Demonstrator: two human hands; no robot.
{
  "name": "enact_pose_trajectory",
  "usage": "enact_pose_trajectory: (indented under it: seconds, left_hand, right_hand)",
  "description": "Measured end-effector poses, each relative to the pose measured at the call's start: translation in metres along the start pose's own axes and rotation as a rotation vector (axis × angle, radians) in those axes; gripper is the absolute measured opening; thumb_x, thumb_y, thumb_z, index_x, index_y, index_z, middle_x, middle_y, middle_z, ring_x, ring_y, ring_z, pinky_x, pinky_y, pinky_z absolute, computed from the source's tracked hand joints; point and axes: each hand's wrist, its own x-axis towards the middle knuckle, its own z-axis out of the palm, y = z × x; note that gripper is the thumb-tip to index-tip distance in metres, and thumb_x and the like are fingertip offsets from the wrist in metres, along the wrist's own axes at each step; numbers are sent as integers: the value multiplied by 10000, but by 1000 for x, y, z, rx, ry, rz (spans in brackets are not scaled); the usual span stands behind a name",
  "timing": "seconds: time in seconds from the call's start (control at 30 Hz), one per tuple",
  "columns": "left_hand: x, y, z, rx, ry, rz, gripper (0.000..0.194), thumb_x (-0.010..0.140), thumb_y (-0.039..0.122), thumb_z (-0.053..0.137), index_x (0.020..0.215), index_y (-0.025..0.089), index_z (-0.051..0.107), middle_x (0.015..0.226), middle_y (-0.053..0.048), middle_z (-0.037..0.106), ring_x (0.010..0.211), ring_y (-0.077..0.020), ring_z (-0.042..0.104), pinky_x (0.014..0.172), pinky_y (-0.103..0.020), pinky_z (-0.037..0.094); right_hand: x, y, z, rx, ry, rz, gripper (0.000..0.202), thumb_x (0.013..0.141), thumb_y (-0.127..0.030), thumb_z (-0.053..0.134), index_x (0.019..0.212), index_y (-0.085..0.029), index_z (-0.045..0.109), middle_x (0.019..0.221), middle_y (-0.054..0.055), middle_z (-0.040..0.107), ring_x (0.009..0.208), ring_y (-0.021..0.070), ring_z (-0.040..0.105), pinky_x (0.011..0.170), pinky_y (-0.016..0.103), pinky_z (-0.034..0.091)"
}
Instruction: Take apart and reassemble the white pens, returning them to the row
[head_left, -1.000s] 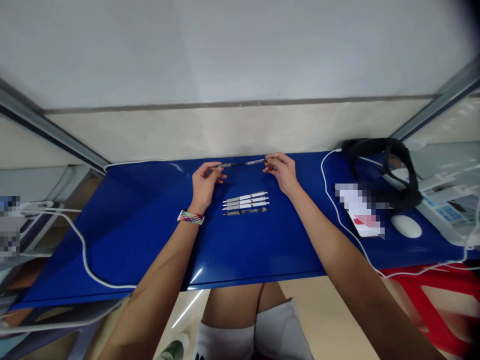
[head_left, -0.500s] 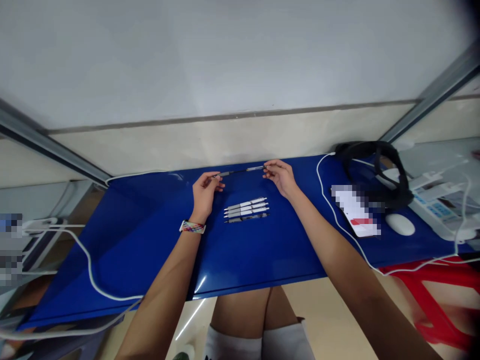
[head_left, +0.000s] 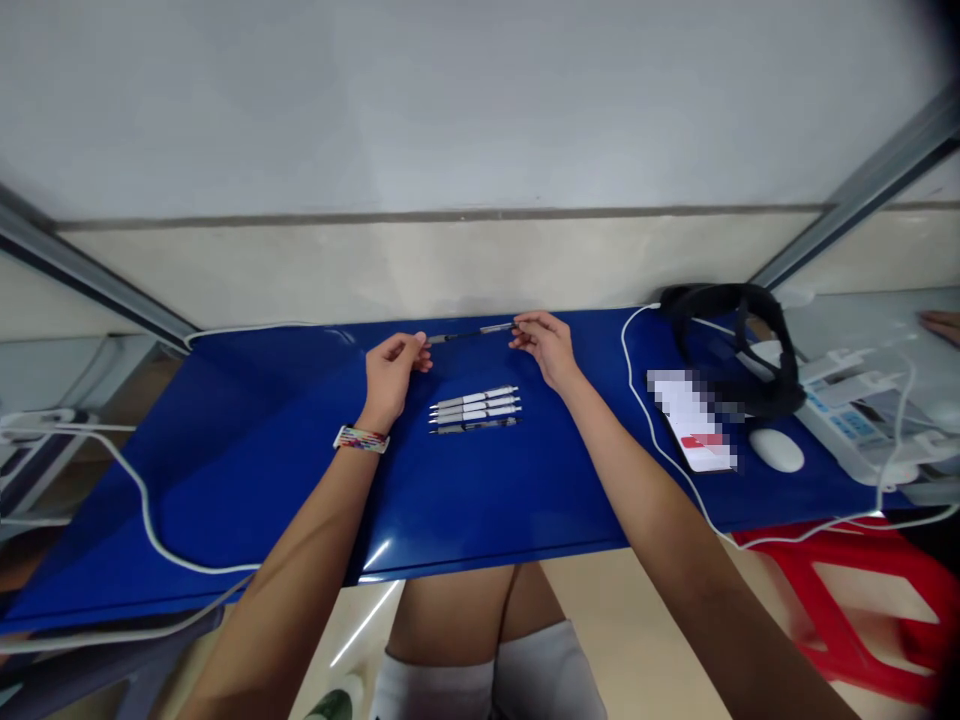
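Observation:
A dark pen (head_left: 471,333) is stretched between my hands near the back of the blue table (head_left: 480,500). My left hand (head_left: 392,374) pinches its left end, and my right hand (head_left: 546,346) has its fingertips closed on the right end. Below the held pen, three white pens (head_left: 474,404) lie side by side, roughly parallel, with a dark grey pen (head_left: 475,426) nearest to me. A colourful band circles my left wrist.
At the right are a phone (head_left: 694,425), a white mouse (head_left: 776,450), a black headset with straps (head_left: 784,350) and a white device (head_left: 855,420). White cables cross both sides. A red stool (head_left: 817,600) stands below; a wall rises behind.
The whole view has shifted, so the hands, pens and table appear slightly further left. Both hands still hold the dark pen; the pens on the table lie as before.

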Motion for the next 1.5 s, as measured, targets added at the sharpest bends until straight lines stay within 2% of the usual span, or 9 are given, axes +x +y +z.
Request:
enact_pose_trajectory:
  seconds: [0.23,0.53,0.9,1.23,1.5]
  left_hand:
    - [0,3,2,4,-12,3,428,837,583,918,787,194,747,734,-40,744,612,-136,702,566,-234,576]
    - [1,3,3,-26,-31,-3,428,844,576,913,795,189,739,739,-39,733,611,-129,689,568,-239,561]
    - [1,5,4,-42,-17,-11,440,840,599,916,806,193,749,755,-29,732,630,-125,694,577,-228,560]
    - [4,2,1,-72,-12,-19,468,850,607,910,772,186,722,731,-28,721,604,-118,672,578,-242,563]
    - [3,2,2,-55,-26,-3,467,865,606,899,759,186,724,737,-29,723,598,-114,665,575,-237,564]
  right_hand:
    - [-1,-2,-1,32,-52,10,231,704,-361,865,891,-240,801,771,3,755,691,165,692,757,361,637]
    - [-2,-3,-1,90,11,-10,109,723,-287,828,806,-241,773,711,2,714,650,157,635,767,381,658]
    - [-2,0,-1,46,47,-45,168,756,-350,865,824,-243,756,708,2,693,629,144,610,744,369,665]
    - [-4,0,-1,50,53,-47,166,691,-319,848,827,-240,798,711,9,717,643,152,623,734,369,658]
    - [-3,1,-2,50,42,-50,176,693,-323,861,833,-239,794,718,11,722,638,152,635,725,365,658]
